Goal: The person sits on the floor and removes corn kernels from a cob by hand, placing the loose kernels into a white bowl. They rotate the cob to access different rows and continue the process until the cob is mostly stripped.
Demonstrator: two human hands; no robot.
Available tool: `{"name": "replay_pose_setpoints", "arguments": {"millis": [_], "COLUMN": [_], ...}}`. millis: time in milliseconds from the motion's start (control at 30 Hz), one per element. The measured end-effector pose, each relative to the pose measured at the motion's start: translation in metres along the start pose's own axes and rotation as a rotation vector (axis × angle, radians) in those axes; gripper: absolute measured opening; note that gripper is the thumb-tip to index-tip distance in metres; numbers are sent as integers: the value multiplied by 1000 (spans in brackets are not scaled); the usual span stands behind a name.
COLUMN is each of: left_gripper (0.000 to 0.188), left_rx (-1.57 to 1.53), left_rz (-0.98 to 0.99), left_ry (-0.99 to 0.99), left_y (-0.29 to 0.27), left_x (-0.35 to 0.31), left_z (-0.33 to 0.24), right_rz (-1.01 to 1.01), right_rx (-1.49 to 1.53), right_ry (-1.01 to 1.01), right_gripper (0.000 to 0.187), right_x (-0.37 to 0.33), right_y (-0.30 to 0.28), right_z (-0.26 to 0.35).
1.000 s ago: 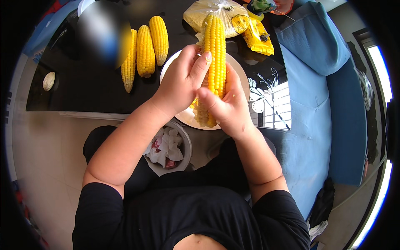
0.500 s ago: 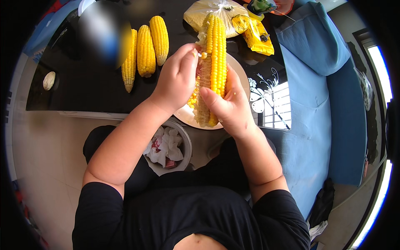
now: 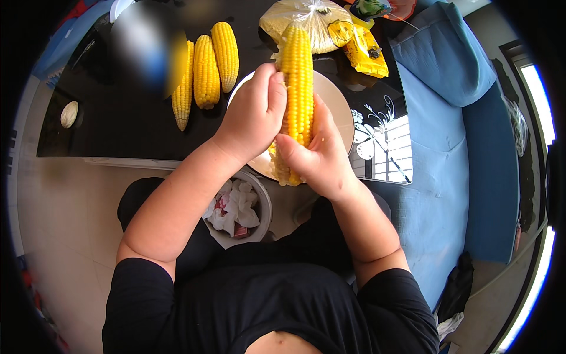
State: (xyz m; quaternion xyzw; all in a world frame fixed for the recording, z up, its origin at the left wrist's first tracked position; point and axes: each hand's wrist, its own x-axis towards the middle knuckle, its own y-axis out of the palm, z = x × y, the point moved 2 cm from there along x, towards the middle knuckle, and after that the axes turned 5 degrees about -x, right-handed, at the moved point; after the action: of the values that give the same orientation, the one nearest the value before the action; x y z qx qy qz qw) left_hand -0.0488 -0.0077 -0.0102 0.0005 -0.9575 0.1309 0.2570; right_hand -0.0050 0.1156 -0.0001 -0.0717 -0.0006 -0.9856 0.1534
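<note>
Black glossy table [image 3: 118, 127], seen from overhead. Far left: small pale object [image 3: 69, 114]. Three peeled corn cobs [image 3: 204, 71] lie side by side. Left hand [image 3: 250, 118] curled on corn cob [image 3: 298, 76], thumb pressing kernels. Cob upright over round plate [image 3: 336, 103]. Right hand [image 3: 318, 159] clamped around cob's lower end. Waste bin [image 3: 239, 206] below table edge.

A corn cob [image 3: 298, 76] with bumpy, slightly shiny yellow kernels sits above a smooth, pale plate [image 3: 336, 100]. The counter [image 3: 118, 118] is glossy black, mirror-like glass. Three more cobs [image 3: 203, 71] look waxy. A crinkled clear plastic bag [image 3: 312, 20] glints beside shiny yellow packets [image 3: 362, 50]. The sofa [image 3: 448, 135] is matt blue cloth. Crumpled white paper [image 3: 239, 203] fills a smooth bin [image 3: 265, 206].
</note>
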Motion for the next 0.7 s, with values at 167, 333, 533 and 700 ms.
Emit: {"name": "replay_pose_setpoints", "arguments": {"millis": [167,333,533,700], "left_gripper": [26,31,32,28], "left_rx": [-305,-345,-238,-133], "left_rz": [-45,20,-71,-86], "left_ry": [-60,-176,-82,-72], "left_y": [1,-1,-2,1], "left_x": [4,6,4,3], "left_z": [8,0,1,1], "right_rz": [-17,-23,-5,-16], "right_rx": [38,-22,-83,-73], "right_ry": [1,-8,-62,-68], "right_gripper": [71,70,68,67], "right_x": [2,0,0,0], "right_y": [-3,-2,0,-1], "right_z": [2,0,2,-2]}}
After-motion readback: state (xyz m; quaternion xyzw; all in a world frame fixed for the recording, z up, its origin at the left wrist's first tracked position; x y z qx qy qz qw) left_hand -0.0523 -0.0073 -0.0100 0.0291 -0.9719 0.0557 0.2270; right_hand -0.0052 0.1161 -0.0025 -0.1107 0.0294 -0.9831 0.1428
